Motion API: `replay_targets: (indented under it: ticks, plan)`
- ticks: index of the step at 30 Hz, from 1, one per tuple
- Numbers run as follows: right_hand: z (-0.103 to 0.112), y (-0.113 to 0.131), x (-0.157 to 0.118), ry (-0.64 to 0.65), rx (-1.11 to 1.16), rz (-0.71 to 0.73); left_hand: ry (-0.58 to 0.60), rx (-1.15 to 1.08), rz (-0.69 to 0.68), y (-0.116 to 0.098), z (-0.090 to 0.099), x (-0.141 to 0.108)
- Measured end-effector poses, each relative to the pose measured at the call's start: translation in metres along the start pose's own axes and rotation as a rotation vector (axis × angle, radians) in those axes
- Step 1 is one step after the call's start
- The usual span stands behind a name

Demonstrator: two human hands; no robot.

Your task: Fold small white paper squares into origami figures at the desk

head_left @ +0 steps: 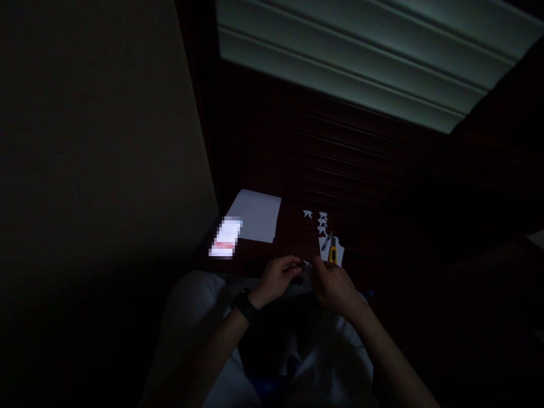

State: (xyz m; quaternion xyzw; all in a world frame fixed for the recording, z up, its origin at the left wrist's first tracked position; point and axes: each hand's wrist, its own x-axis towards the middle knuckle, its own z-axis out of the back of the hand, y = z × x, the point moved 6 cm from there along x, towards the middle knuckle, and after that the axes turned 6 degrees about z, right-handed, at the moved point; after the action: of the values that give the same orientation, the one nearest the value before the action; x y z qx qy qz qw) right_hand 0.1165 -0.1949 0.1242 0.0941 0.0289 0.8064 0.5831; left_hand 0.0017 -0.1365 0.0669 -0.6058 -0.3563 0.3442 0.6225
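The left hand (pixel 278 277), a dark watch (pixel 245 306) on its wrist, and the right hand (pixel 331 283) meet just over the near edge of the dark wooden table (pixel 374 226), fingers curled in and pinching a tiny pale scrap of paper (pixel 306 264) between them; it is small, whitish and too dim to make out its shape. Just beyond the right hand lies a yellow-handled utility knife (pixel 332 254) on a small white slip, with a grey pen (pixel 326 241) beside it. Farther out sit several little white cut-out paper shapes (pixel 322 221) in a loose cluster. To the left lies a plain white sheet of paper (pixel 259 215), with a blurred bright rectangle at its near corner.
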Motion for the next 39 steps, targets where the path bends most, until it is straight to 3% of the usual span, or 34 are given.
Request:
replay_targets:
  ticks: [5, 8, 11, 16, 19, 21, 26, 30, 39]
  plan:
    - [0.001, -0.014, -0.003, -0.203, 0.605, -0.095, 0.051, -0.097, 0.023, -0.006, 0.003, -0.001]
    - [-0.004, -0.022, -0.003, -0.124, 0.989, -0.093, 0.146, -0.208, 0.064, -0.009, 0.002, -0.005]
    - [-0.003, -0.032, -0.003, -0.055, 1.175, -0.097, 0.259, -0.271, 0.124, -0.010, -0.003, -0.009]
    - [-0.013, -0.034, -0.002, 0.236, 1.311, -0.057, 0.439, -0.277, 0.192, -0.015, -0.011, -0.014]
    - [-0.024, -0.031, -0.003, 0.409, 1.374, -0.065, 0.475, -0.238, 0.195, -0.017, -0.011, -0.014]
    - [-0.030, -0.030, -0.004, 0.457, 1.421, -0.066, 0.482, -0.206, 0.190, -0.018, -0.011, -0.014]
    - [-0.037, -0.029, -0.004, 0.343, 1.553, -0.104, 0.475, -0.140, 0.135, -0.018, -0.011, -0.012]
    - [-0.038, -0.035, -0.005, 0.247, 1.498, -0.171, 0.455, -0.101, 0.111, -0.020, -0.009, -0.011]
    - [-0.040, -0.032, -0.003, 0.284, 1.550, -0.167, 0.478, -0.046, 0.090, -0.026, -0.012, -0.011]
